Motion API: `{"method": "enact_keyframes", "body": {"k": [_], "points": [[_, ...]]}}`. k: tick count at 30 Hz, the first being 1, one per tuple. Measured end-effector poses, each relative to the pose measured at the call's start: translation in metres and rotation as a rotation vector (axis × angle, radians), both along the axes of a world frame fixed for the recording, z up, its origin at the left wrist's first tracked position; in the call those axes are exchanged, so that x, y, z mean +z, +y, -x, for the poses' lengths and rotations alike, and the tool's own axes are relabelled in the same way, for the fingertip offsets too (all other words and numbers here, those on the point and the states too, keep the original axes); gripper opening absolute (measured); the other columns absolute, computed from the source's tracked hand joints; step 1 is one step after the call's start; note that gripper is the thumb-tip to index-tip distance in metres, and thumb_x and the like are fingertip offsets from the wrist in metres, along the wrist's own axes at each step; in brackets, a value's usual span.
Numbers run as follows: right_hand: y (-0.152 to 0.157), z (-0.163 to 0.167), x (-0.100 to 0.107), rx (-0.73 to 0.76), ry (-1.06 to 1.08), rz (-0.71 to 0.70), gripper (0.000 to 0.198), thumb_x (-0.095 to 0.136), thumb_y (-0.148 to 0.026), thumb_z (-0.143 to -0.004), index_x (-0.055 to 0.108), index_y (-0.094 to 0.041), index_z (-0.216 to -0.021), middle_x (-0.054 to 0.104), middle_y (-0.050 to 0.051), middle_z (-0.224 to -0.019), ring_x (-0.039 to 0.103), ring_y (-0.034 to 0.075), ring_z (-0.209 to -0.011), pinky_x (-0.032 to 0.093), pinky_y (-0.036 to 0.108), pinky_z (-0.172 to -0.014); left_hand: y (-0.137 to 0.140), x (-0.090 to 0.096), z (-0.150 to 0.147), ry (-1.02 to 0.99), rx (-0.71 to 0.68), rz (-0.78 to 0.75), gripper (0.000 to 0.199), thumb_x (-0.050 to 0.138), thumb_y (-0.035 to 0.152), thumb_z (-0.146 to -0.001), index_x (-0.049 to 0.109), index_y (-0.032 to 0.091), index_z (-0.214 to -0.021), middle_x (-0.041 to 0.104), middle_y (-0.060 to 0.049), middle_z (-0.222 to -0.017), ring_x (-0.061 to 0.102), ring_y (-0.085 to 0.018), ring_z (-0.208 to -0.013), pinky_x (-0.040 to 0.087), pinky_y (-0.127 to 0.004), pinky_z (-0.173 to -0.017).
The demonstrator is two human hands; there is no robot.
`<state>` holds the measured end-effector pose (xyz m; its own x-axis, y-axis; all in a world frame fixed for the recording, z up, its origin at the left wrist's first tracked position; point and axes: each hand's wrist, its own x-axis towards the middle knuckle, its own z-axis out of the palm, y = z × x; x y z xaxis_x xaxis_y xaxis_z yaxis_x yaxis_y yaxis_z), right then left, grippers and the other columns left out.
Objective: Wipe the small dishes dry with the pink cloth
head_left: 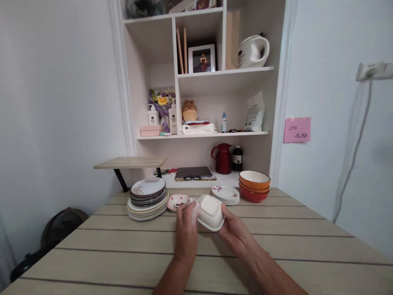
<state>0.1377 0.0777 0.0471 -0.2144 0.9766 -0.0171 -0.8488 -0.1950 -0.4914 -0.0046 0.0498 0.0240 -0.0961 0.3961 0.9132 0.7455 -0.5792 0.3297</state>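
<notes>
My right hand (232, 230) grips the right edge of a small white bowl (211, 211), tilted so that its underside and squarish foot face me. In my left hand (186, 221) is a crumpled whitish cloth (193, 209), closed in the fingers at the bowl's left edge. Whether the cloth is fabric or paper I cannot tell. Just behind my left hand a shallow dish with red dots (177, 200) lies on the table, partly hidden by the fingers. The inside of the white bowl is out of sight.
Stacked plates (147, 200) stand at the left, below a small raised shelf (130, 163). Small floral plates (225, 193) and a stack of orange and red bowls (254, 187) are at the back right. Behind them are a laptop (194, 172) and a red jug (223, 159).
</notes>
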Motion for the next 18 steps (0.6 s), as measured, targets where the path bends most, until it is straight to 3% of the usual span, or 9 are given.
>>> {"method": "enact_keyframes", "body": {"k": [2, 6, 8, 10, 12, 15, 18], "points": [[0.001, 0.002, -0.001, -0.011, -0.006, 0.002, 0.021, 0.061, -0.024, -0.088, 0.069, -0.017, -0.107, 0.078, 0.006, -0.093, 0.072, 0.022, -0.090, 0.056, 0.037, -0.087, 0.000, -0.003, 0.000, 0.084, -0.004, -0.036, 0.035, 0.047, 0.016, -0.093, 0.055, 0.025, -0.126, 0.055, -0.011, -0.119, 0.058, -0.022, -0.114, 0.052, -0.039, -0.094], [0.006, -0.003, -0.007, 0.087, -0.081, 0.003, 0.024, 0.061, -0.035, -0.088, 0.071, -0.014, -0.096, 0.078, 0.009, -0.088, 0.073, 0.022, -0.084, 0.057, 0.036, -0.086, -0.002, -0.014, -0.012, 0.330, -0.228, -0.007, 0.029, 0.055, 0.025, -0.092, 0.062, 0.030, -0.120, 0.064, -0.005, -0.111, 0.062, -0.019, -0.104, 0.054, -0.033, -0.090], [0.006, -0.004, -0.007, 0.058, -0.091, -0.009, 0.023, 0.060, -0.033, -0.088, 0.070, -0.016, -0.100, 0.078, 0.007, -0.089, 0.073, 0.021, -0.086, 0.057, 0.035, -0.087, 0.002, -0.013, -0.008, 0.285, -0.173, -0.001, 0.029, 0.054, 0.026, -0.091, 0.062, 0.031, -0.118, 0.064, -0.005, -0.109, 0.063, -0.019, -0.101, 0.055, -0.032, -0.087], [0.004, -0.002, -0.003, -0.026, -0.074, 0.001, 0.024, 0.058, -0.026, -0.090, 0.066, -0.019, -0.112, 0.078, 0.005, -0.093, 0.072, 0.020, -0.091, 0.057, 0.035, -0.088, 0.007, -0.009, 0.005, 0.205, -0.090, -0.013, 0.036, 0.044, 0.017, -0.094, 0.057, 0.028, -0.126, 0.059, -0.010, -0.117, 0.057, -0.022, -0.113, 0.052, -0.039, -0.093], [-0.001, 0.002, 0.003, -0.049, -0.054, 0.028, 0.031, 0.056, -0.024, -0.091, 0.061, -0.019, -0.122, 0.077, 0.005, -0.098, 0.072, 0.021, -0.095, 0.058, 0.038, -0.088, 0.009, -0.003, 0.018, 0.067, 0.100, -0.067, 0.040, 0.041, 0.012, -0.093, 0.055, 0.025, -0.128, 0.056, -0.010, -0.115, 0.056, -0.022, -0.113, 0.053, -0.039, -0.092], [-0.006, 0.005, 0.010, -0.058, 0.003, 0.045, 0.035, 0.055, -0.025, -0.093, 0.058, -0.016, -0.127, 0.078, 0.007, -0.095, 0.072, 0.020, -0.092, 0.059, 0.035, -0.085, 0.005, 0.000, 0.022, 0.208, 0.127, -0.146, 0.041, 0.044, 0.011, -0.093, 0.055, 0.027, -0.128, 0.052, -0.009, -0.120, 0.054, -0.022, -0.117, 0.051, -0.038, -0.095], [-0.006, 0.001, 0.011, -0.036, 0.008, 0.064, 0.035, 0.052, -0.025, -0.094, 0.059, -0.013, -0.126, 0.078, 0.007, -0.087, 0.073, 0.019, -0.082, 0.059, 0.031, -0.079, 0.000, -0.001, 0.012, 0.481, -0.006, -0.210, 0.042, 0.050, 0.012, -0.092, 0.055, 0.031, -0.129, 0.054, -0.007, -0.118, 0.056, -0.020, -0.113, 0.051, -0.033, -0.094]]}}
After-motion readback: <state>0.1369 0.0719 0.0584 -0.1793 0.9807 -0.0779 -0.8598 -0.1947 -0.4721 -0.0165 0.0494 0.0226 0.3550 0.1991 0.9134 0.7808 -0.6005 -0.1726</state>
